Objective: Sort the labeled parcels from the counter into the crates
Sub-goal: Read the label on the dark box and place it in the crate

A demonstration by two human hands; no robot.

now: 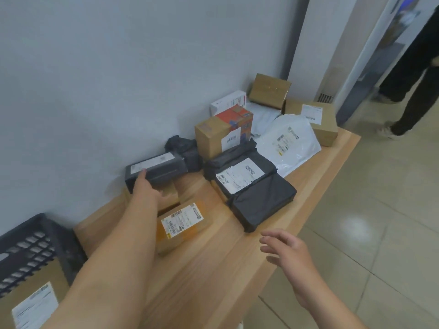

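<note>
Left hand [145, 186] on grey parcel [164, 170]

A pale grey-blue wall [95, 67] backs the light wooden worktop [225, 269]. Beige floor tiles [392, 198] carry a soft glare of light. A doorway [384, 58] opens at far right.

Counter [237, 269] light wood w/ fine grain; crate [35, 243] black, slotted grid on its wall. Long parcel [156, 169] dark grey w/ white label. Same grey on the flat bag [261, 203] and the labelled bag [240, 172], whose labels are white w/ black barcodes. Front box [183, 224] kraft brown under orange-yellow tape, label white. Tall box [213, 136] brown, w/ red-orange & blue print at top. Mailer [289, 143] white; small carton [228, 103] white w/ red stripe. Wall [95, 91] pale grey-blue, floor [380, 233] beige tiles.
</note>
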